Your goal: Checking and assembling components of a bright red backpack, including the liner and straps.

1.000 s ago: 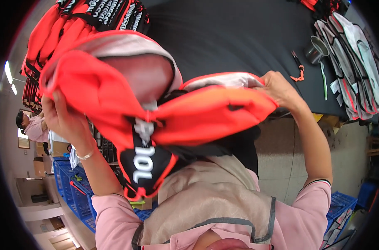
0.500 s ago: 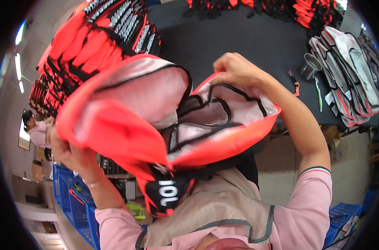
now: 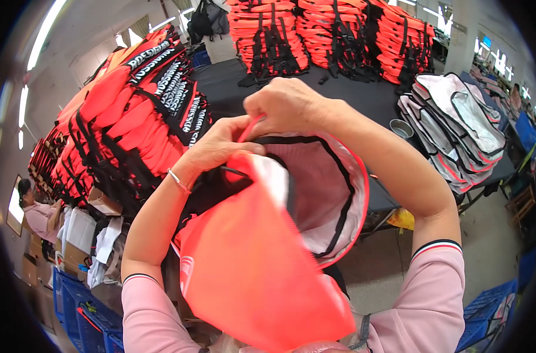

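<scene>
In front of me hangs an orange-red backpack (image 3: 250, 259) with a pale lining and black binding, its zip opening spread wide. My left hand (image 3: 223, 141) pinches the bag's edge near the top, its fingertips close to the right hand. With fingers curled tight, my right hand (image 3: 285, 106) grips the orange-red rim just beside it. The front panel flops down toward my chest, partly smeared by motion. Dark black parts of the bag show under my left wrist.
Piled orange-red bags with black straps (image 3: 126, 112) rise at the left; more stacks (image 3: 268, 41) line the far table edge. Grey-lined bag pieces (image 3: 456, 129) lie at the right beside a metal cup (image 3: 401, 128). Blue crates (image 3: 73, 306) stand low left. Another person (image 3: 41, 215) is at far left.
My left hand has come up from the lower left to meet my right hand, which shifted left. The bag has turned, its front panel now hanging toward me. My view has tilted up.
</scene>
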The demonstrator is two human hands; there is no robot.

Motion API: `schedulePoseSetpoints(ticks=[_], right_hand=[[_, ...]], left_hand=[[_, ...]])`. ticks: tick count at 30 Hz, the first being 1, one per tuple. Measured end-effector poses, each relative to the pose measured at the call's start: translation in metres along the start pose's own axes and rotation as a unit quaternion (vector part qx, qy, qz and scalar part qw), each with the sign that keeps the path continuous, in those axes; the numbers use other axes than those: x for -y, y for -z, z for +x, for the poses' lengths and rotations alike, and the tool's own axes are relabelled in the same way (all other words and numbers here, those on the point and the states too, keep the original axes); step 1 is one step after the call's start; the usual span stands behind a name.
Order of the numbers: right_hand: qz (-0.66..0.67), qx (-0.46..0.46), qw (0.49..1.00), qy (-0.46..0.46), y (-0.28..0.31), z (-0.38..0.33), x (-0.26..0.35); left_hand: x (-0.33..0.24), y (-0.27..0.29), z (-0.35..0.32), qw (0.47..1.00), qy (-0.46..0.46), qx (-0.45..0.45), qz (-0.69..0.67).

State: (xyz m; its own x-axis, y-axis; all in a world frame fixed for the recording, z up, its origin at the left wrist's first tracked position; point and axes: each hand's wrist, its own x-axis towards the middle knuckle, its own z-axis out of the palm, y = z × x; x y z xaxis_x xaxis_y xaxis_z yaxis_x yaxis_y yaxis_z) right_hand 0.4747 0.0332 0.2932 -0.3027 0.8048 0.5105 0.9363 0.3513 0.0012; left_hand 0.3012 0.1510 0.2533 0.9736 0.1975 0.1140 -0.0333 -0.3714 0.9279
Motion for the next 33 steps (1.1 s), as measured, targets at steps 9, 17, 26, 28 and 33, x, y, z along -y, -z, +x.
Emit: schedulePoseSetpoints(ticks=[9,17,26,28,33], right_hand=[[0.375,0.215,0.883,-0.182,-0.012,-0.102,-0.054],[0.601,0.196,0.73,-0.259,-0.047,-0.165,-0.113],[0.263,-0.178,0.893,-0.318,-0.091,-0.156,-0.117],[0.161,-0.261,0.917,-0.256,-0.115,-0.152,-0.126],[0.113,-0.248,0.932,-0.239,-0.131,-0.133,-0.097]], left_hand=[[0.043,-0.021,0.077,0.979,0.074,0.192,0.002],[0.038,-0.072,0.13,0.938,0.205,0.275,0.052],[0.073,-0.061,0.173,0.855,-0.189,-0.054,0.48],[0.088,-0.064,0.163,0.827,-0.225,-0.133,0.498],[0.117,-0.065,0.114,0.752,-0.329,-0.299,0.487]])
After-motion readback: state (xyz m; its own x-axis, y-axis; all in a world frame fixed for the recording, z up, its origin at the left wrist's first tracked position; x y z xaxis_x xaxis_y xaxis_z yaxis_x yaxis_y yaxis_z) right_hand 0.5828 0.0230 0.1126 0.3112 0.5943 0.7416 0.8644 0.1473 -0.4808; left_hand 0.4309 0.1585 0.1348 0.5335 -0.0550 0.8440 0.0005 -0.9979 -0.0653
